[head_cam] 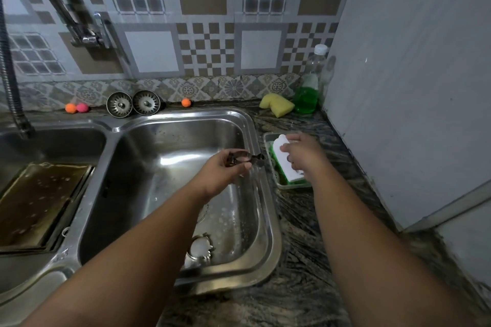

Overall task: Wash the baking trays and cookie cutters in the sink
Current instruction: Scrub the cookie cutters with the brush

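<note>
My left hand (pixel 228 167) grips a metal cookie cutter (pixel 245 157) above the right basin of the steel sink (pixel 268 210), near its right rim. My right hand (pixel 303 158) lies on a white and green sponge (pixel 284 164) in a small clear tray (pixel 292 185) on the counter, fingers curled on the sponge's top edge. Another metal cookie cutter (pixel 200 249) sits on the bottom of the right basin, close to the front wall. A dark, stained baking tray (pixel 39 202) lies in the left basin, wet with drops.
A flexible faucet hose (pixel 10 66) hangs at the far left. Two drain strainers (pixel 132 103), small coloured balls (pixel 77 108), a yellow sponge (pixel 276 105) and a bottle of green liquid (pixel 309 87) stand along the tiled back wall. A grey wall panel bounds the counter on the right.
</note>
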